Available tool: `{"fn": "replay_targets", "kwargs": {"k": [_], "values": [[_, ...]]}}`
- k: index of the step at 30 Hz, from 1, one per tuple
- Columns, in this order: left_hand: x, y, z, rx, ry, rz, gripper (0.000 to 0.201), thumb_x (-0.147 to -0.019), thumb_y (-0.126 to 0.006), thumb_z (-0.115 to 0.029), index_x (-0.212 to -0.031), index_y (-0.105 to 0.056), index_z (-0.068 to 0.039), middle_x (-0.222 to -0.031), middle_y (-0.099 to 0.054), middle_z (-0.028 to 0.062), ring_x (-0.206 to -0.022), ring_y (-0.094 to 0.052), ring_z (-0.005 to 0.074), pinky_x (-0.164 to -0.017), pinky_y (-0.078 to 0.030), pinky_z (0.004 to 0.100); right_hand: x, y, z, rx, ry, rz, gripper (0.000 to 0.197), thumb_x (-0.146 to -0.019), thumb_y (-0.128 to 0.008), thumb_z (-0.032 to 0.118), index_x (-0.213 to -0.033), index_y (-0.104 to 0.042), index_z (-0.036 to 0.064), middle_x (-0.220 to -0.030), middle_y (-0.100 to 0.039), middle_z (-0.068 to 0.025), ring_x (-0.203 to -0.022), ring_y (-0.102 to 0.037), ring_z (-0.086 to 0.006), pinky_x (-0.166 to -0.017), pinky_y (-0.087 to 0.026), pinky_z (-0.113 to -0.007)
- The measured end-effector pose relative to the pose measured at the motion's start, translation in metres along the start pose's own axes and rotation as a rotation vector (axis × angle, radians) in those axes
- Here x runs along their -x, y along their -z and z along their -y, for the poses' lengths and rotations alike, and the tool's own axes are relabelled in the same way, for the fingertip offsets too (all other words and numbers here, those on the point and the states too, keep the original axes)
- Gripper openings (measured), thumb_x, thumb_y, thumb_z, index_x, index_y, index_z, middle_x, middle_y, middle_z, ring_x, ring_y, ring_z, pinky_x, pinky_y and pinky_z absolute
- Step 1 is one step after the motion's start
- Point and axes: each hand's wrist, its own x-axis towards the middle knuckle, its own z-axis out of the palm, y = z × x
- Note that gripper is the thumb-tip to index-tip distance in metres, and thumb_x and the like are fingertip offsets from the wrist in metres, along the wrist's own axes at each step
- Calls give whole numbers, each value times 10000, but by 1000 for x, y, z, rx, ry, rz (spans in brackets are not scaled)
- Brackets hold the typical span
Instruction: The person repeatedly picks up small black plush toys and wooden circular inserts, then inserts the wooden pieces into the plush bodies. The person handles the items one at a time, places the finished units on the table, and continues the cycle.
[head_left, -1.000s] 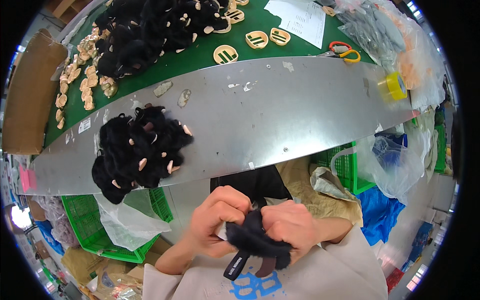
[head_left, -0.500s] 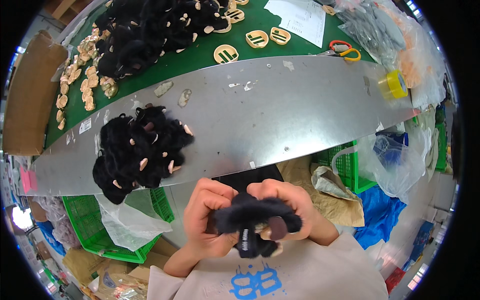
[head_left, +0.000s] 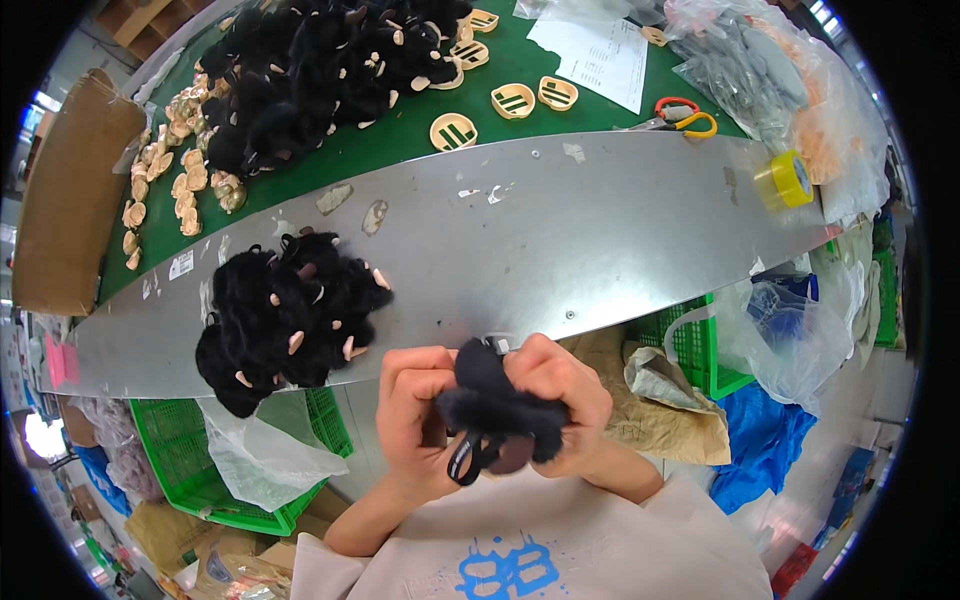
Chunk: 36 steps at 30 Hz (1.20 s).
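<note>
In front of my chest, a black plush toy piece (head_left: 500, 408) with a brown patch is held between both hands. My left hand (head_left: 412, 420) is closed round one side of it and my right hand (head_left: 570, 405) round the other, with curled fingers. A black fabric loop (head_left: 463, 461) with light print hangs from its near side. To the left, on the metal table edge, lies a heap of similar black plush pieces (head_left: 285, 320) with pale pink bits sticking out. The inner side of the held piece and most fingertips are hidden.
A larger black plush pile (head_left: 330, 85) covers the green mat, beside beige plastic parts (head_left: 453, 132), a paper sheet (head_left: 605, 62), scissors (head_left: 690, 122) and yellow tape (head_left: 791, 180). Green crates (head_left: 160, 455) stand below the metal table (head_left: 480, 230). A cardboard panel (head_left: 75, 200) stands left.
Both hands have moved slightly up toward the table with the plush piece. It has turned: a black part now stands up between the hands, and the loop has shifted left.
</note>
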Motion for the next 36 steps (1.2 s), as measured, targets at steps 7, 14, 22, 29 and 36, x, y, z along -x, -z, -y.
{"fn": "replay_targets", "kwargs": {"k": [7, 14, 22, 29, 36], "values": [[-2, -10, 18, -10, 178, -130, 312, -816, -788, -190, -907, -555, -4, -1000, -517, 115, -856, -528, 180, -742, -437, 274, 6, -17, -8, 166, -233, -243, 168, -818, -705, 54, -906, -584, -24, -849, -586, -94, -686, -529, -126, -588, -425, -235], [2, -3, 17, -118, 147, -95, 337, -769, -823, -160, -850, -532, -12, -951, -549, 101, -826, -515, 177, -698, -417, 271, 10, -10, -9, 241, -226, -97, 222, -831, -691, 104, -969, -571, -23, -899, -588, -135, -721, -568, -203, -627, -463, -281], [2, 6, -1, -369, -94, -77, 304, -763, -754, -159, -784, -472, -44, -960, -532, 108, -835, -496, 201, -718, -398, 304, 13, 1, -8, 115, -36, 118, 292, -841, -639, 84, -1083, -545, -50, -1027, -594, -202, -857, -586, -304, -719, -493, -340], [9, 4, -2, -433, -143, -158, 292, -799, -746, -165, -764, -478, -55, -1059, -508, 155, -910, -536, 247, -758, -450, 346, 27, -5, 1, -34, -123, 94, 382, -823, -699, 128, -1122, -556, -62, -1067, -602, -206, -915, -593, -303, -762, -495, -348], [12, -3, -2, 243, 149, -110, 320, -798, -760, -85, -887, -457, -30, -1190, -496, 207, -1119, -555, 305, -970, -485, 432, 7, 22, -6, -26, -132, 344, 301, -799, -716, 154, -996, -593, -38, -970, -614, -156, -790, -598, -270, -669, -494, -310]]}}
